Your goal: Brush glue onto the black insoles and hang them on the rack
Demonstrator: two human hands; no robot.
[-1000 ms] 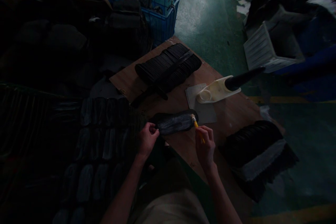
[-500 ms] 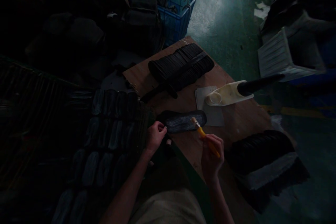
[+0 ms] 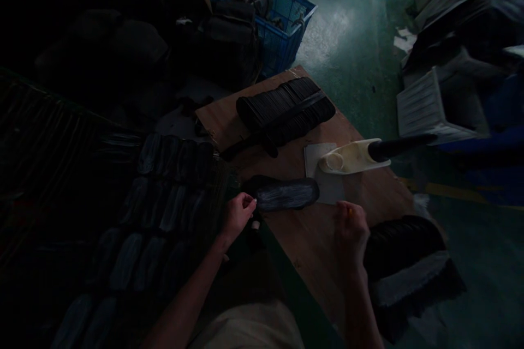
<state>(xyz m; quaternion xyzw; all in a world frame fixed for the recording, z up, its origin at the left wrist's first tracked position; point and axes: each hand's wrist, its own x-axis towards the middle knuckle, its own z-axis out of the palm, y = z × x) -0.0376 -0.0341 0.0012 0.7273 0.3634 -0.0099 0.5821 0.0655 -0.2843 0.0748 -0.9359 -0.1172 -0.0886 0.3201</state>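
Observation:
A dark insole (image 3: 286, 194), its upper face streaked with a whitish coat, lies at the left edge of the wooden board. My left hand (image 3: 238, 215) pinches its near left end between thumb and fingers. My right hand (image 3: 352, 229) is closed around a paintbrush (image 3: 350, 211); only a bit of its orange-yellow handle shows, and the bristles are hidden. Behind the insole, a cream plastic container (image 3: 354, 157) with a dark handle-like part lies on pale sheets (image 3: 331, 191).
On the wooden board (image 3: 286, 161) a tight row of black insoles (image 3: 286, 106) stands at the back. Another dark stack (image 3: 405, 262) sits at right. Coated insoles (image 3: 125, 262) fill a rack at left. A blue crate (image 3: 278, 38) and a white crate (image 3: 421, 106) stand beyond.
My right hand has moved right, off the insole, and turned so the brush is mostly hidden. My left hand keeps its pinch at the insole's end. The view has shifted slightly.

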